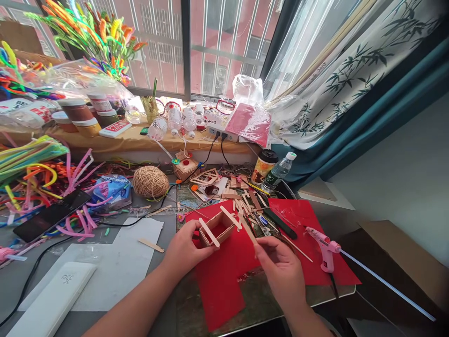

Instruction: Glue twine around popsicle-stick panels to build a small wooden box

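Observation:
My left hand [187, 249] grips the left side of a small open-topped box [226, 233] of brown card or wood. Across its rim lie two pale craft sticks, one on the near left edge [209, 232] and one on the far right edge [231, 218]; both stick out past the walls. My right hand [280, 267] pinches another craft stick [247, 229] between thumb and fingers, just right of the box, its far tip near the end of the right-hand stick. Red sheets [224, 290] lie underneath.
A pink glue gun [324, 247] with a long glue stick rests at right. Loose craft sticks [242, 199], a drink cup [264, 167] and a water bottle [279, 172] stand beyond the box. A twine ball [150, 182], phone [52, 214] and white power bank [59, 299] lie left.

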The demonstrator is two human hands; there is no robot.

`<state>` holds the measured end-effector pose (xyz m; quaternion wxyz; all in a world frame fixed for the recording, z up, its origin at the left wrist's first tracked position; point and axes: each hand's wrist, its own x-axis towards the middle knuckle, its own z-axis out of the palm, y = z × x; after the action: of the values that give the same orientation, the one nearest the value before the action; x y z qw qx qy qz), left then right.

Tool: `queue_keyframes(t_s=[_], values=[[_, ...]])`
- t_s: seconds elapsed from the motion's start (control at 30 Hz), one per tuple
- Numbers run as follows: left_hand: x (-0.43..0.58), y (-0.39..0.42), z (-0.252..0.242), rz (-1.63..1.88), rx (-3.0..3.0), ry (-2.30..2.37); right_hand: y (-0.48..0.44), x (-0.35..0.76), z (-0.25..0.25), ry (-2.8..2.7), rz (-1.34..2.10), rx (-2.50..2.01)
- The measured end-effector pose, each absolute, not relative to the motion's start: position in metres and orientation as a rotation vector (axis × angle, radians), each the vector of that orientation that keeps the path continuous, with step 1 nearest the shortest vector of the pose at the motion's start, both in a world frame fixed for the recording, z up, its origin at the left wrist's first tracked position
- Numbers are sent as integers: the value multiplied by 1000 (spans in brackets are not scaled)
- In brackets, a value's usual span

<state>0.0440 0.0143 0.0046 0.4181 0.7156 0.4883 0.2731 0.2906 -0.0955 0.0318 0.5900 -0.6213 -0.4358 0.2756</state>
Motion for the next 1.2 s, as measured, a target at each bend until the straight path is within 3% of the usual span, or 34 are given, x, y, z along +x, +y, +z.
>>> queue_keyframes(t_s=[0.37, 1.2], values=[[48, 11, 4, 606, 1916, 1255, -80, 232, 40, -1639, 419, -1282], [49, 11, 3, 629, 1964, 1283, -81, 229, 30, -1776, 328, -1319]])
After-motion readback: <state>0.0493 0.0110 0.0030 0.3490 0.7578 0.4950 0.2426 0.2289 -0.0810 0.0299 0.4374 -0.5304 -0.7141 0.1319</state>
